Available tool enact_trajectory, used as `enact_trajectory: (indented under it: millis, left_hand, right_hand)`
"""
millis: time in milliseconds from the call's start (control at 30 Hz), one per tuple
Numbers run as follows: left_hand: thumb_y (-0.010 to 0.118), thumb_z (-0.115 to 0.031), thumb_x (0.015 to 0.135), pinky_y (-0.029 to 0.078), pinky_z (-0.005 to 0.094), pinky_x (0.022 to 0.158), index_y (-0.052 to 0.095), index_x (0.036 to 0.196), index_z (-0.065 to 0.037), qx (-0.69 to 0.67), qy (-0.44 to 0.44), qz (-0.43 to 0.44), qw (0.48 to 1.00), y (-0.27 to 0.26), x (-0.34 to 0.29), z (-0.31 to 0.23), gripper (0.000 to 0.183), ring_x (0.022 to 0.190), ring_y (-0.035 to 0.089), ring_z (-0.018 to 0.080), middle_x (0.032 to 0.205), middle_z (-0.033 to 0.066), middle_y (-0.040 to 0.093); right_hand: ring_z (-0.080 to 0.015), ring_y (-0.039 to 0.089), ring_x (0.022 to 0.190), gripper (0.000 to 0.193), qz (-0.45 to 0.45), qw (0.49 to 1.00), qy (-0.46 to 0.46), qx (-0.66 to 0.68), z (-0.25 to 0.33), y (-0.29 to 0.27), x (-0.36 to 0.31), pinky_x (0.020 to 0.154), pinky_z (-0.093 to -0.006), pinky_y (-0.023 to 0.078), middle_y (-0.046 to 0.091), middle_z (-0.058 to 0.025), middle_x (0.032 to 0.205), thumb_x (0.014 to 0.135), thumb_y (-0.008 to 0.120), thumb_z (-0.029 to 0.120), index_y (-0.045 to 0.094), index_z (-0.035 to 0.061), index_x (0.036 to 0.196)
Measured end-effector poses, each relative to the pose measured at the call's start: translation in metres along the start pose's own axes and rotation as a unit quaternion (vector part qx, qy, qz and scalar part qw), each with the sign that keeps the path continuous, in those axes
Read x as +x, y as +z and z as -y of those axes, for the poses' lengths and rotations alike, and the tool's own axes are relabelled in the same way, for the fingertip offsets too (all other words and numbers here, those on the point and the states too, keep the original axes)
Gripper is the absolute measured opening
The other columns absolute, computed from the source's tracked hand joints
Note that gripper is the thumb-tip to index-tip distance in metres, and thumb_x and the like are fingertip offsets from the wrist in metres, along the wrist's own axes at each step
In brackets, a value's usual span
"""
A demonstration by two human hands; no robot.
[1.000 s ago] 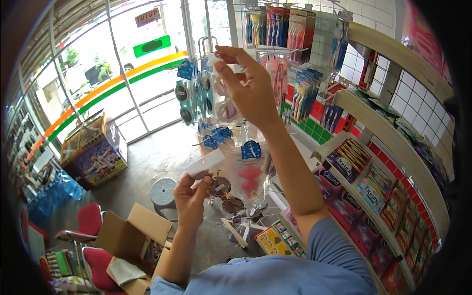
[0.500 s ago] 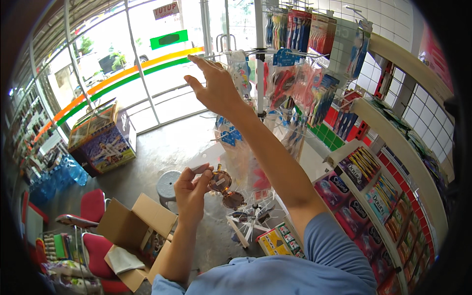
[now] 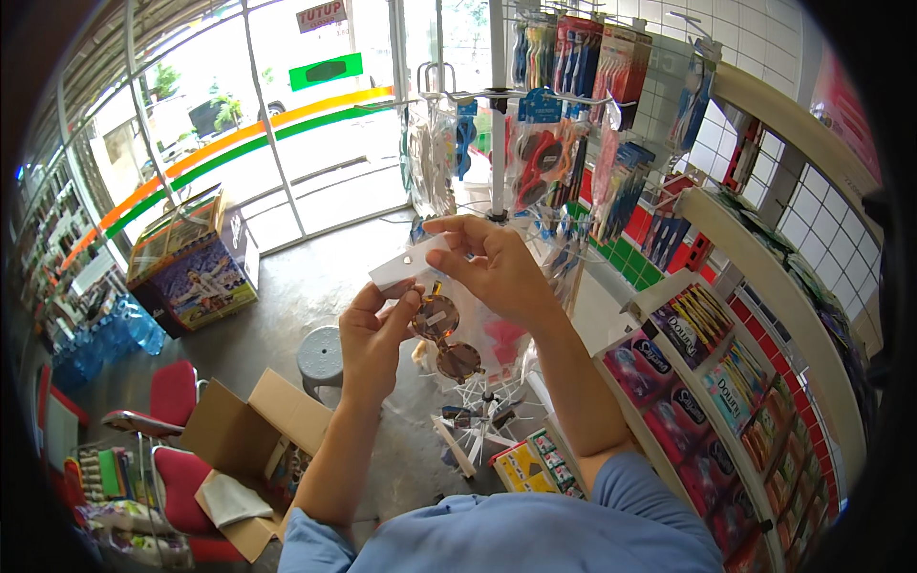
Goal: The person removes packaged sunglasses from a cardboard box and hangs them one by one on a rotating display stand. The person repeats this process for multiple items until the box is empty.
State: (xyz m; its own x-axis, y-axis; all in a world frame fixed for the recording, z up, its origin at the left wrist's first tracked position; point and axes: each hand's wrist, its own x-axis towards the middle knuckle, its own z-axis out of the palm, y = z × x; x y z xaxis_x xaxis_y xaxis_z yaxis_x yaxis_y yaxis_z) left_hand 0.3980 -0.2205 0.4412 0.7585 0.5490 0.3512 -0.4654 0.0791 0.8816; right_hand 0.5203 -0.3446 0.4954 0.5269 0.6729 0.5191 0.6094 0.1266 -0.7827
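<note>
I see the fingers [image 3: 382,304] of my left hand [image 3: 373,334] curled and pinching the lower part of a clear packet of round brown-lensed sunglasses [image 3: 446,336], thumb on the near side, the rest wrapped behind it. The right hand [image 3: 497,267] sits just above and to the right, its fingers pressed together on the packet's white header card [image 3: 409,261], which tilts up toward the left. Both hands touch the same packet and hold it in the air in front of my chest, between me and the rotating display stand [image 3: 497,124]. The two lenses lie one above the other inside the plastic, just right of my left thumb.

Beyond the hands, the stand's white pole rises straight up, its hooks hung with more packets: red-framed glasses [image 3: 537,158], blue-carded items [image 3: 465,134] and clear bags [image 3: 430,162]. Its spoked base [image 3: 478,435] shows below my wrists on the concrete floor [image 3: 334,258].

To the right, curved shelves [image 3: 764,315] carry toothpaste boxes [image 3: 659,368] and toothbrush packs [image 3: 735,372], with more toothbrushes [image 3: 592,57] hung high on the tiled wall. To the left on the floor stand a small grey stool [image 3: 320,355], an open cardboard box [image 3: 258,439], a printed carton [image 3: 196,263] near the glass doors [image 3: 315,143], and red chairs [image 3: 172,401] well apart from my hands. My blue sleeves [image 3: 535,530] fill the lower edge
</note>
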Motion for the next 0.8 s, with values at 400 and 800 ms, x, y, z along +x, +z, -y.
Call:
enact_trajectory:
  millis: [400, 800]
  left_hand:
    - [0.066, -0.022, 0.091, 0.051, 0.0246, 0.072, 0.063, 0.109, 0.000, -0.034, 0.103, 0.067, 0.992, 0.062, 0.075, -0.066, 0.028, 0.085, 0.062, 0.0100, 0.100, 0.0050, 0.065]
    - [0.063, -0.019, 0.092, 0.055, 0.0283, 0.074, 0.058, 0.113, -0.003, -0.143, 0.071, 0.067, 0.985, 0.074, 0.130, -0.071, 0.026, 0.088, 0.063, 0.0162, 0.103, 0.0069, 0.061]
  right_hand:
    - [-0.0071, 0.061, 0.074, 0.036, -0.190, 0.966, -0.143, 0.106, 0.043, -0.035, 0.032, 0.063, -0.0229, 0.046, 0.068, -0.0060, 0.084, 0.085, 0.067, 0.003, 0.056, 0.0091, 0.119]
    - [-0.0064, 0.059, 0.076, 0.025, -0.180, 0.973, -0.146, -0.009, 0.046, -0.046, 0.081, 0.068, -0.0235, 0.054, 0.067, -0.0027, 0.083, 0.088, 0.065, 0.006, 0.069, 0.0055, 0.112]
